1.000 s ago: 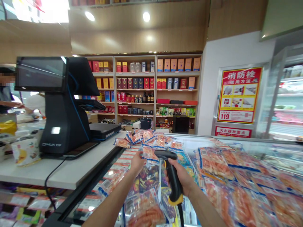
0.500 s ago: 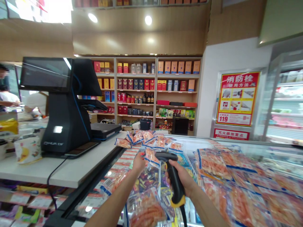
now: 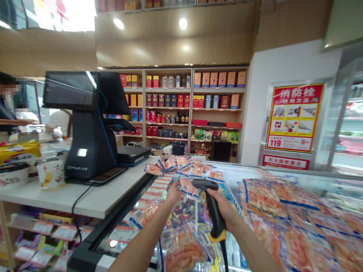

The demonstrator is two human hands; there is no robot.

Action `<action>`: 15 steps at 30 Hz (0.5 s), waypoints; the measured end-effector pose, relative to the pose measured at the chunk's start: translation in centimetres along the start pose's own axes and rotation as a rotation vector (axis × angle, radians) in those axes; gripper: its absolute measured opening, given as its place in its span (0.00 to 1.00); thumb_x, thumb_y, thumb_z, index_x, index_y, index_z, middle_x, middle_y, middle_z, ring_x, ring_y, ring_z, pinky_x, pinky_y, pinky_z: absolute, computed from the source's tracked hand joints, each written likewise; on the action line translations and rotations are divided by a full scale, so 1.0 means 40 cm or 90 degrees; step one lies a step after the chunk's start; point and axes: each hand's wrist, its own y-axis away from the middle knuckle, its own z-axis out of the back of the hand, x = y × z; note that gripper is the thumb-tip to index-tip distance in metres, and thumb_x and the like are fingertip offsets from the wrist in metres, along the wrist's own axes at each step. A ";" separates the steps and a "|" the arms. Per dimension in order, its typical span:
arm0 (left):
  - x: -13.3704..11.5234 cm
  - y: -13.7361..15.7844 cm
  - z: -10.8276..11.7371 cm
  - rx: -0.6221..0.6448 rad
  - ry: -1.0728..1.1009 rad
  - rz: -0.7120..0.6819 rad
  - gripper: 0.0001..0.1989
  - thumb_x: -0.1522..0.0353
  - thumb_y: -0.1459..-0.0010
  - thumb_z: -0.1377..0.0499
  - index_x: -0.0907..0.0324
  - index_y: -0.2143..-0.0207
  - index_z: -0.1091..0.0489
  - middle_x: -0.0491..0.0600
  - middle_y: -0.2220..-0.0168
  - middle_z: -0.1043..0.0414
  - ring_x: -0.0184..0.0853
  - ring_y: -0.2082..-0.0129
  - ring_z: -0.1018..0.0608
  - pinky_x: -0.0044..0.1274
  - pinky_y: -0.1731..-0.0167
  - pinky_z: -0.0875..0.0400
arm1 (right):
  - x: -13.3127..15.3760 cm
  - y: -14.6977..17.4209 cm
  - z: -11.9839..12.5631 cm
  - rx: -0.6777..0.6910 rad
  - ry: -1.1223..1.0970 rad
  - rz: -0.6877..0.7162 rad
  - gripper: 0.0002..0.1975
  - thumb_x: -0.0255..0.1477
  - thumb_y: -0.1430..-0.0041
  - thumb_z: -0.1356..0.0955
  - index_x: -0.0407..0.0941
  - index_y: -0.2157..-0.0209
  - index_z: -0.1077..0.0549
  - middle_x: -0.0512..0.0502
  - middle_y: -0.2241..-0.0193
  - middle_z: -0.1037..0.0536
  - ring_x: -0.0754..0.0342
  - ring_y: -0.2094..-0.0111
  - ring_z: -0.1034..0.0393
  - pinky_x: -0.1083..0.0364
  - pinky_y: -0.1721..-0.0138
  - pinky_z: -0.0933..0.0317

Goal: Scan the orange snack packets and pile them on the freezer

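My left hand [image 3: 174, 194] is closed on the edge of a small clear food packet [image 3: 188, 187] with reddish contents and a blue border. Wrapped around the handle of a black and yellow barcode scanner [image 3: 214, 215] is my right hand [image 3: 224, 211]. The scanner's head sits close to the packet's right end, and its cable runs down out of view. Similar small packets [image 3: 183, 163] lie heaped on the glass-topped freezer beyond my hands. A larger packet [image 3: 184, 249] lies below my forearms, and another packet [image 3: 147, 212] is left of my left wrist.
Many large packets [image 3: 300, 223] cover the freezer's right side. To the left, a black point-of-sale terminal [image 3: 90, 128] stands on a white counter [image 3: 107, 200] beside a paper cup [image 3: 51, 174]. Shelves of boxes [image 3: 181, 101] line the back; a person [image 3: 11, 105] is at far left.
The view has shifted slightly left, so the surroundings appear farther right. The packet in my left hand shows a little more clearly; both hands keep their holds.
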 end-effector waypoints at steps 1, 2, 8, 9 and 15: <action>-0.002 0.005 0.001 0.016 -0.007 -0.003 0.15 0.67 0.48 0.51 0.62 0.58 0.41 0.49 0.63 0.36 0.28 0.70 0.30 0.25 0.72 0.33 | 0.003 -0.004 0.007 -0.011 0.010 0.014 0.19 0.43 0.56 0.40 0.40 0.83 0.36 0.51 0.90 0.35 0.63 0.89 0.42 0.63 0.89 0.48; -0.004 0.011 0.003 0.035 -0.015 -0.006 0.14 0.67 0.48 0.51 0.62 0.58 0.41 0.49 0.63 0.35 0.28 0.70 0.30 0.25 0.72 0.33 | 0.007 -0.008 0.015 -0.025 0.016 0.030 0.19 0.43 0.56 0.40 0.40 0.83 0.36 0.51 0.90 0.35 0.63 0.89 0.43 0.63 0.89 0.48; -0.017 0.050 0.002 0.190 -0.061 -0.043 0.12 0.74 0.55 0.44 0.63 0.64 0.36 0.42 0.79 0.34 0.25 0.81 0.30 0.20 0.79 0.34 | 0.040 -0.022 0.058 -0.108 -0.018 0.077 0.17 0.42 0.57 0.38 0.40 0.82 0.36 0.51 0.89 0.33 0.62 0.89 0.41 0.62 0.88 0.46; -0.018 0.056 -0.005 0.212 -0.067 -0.050 0.14 0.77 0.59 0.43 0.63 0.65 0.35 0.41 0.82 0.36 0.25 0.83 0.31 0.20 0.80 0.34 | 0.046 -0.023 0.061 -0.116 -0.030 0.075 0.17 0.41 0.57 0.38 0.40 0.82 0.36 0.51 0.88 0.33 0.62 0.89 0.41 0.62 0.88 0.46; -0.031 0.060 -0.042 0.273 -0.112 -0.082 0.14 0.78 0.68 0.40 0.61 0.73 0.30 0.40 0.86 0.35 0.28 0.85 0.31 0.19 0.84 0.37 | 0.056 -0.040 0.064 -0.152 -0.071 0.048 0.13 0.38 0.56 0.37 0.41 0.81 0.37 0.52 0.88 0.33 0.62 0.88 0.40 0.62 0.89 0.45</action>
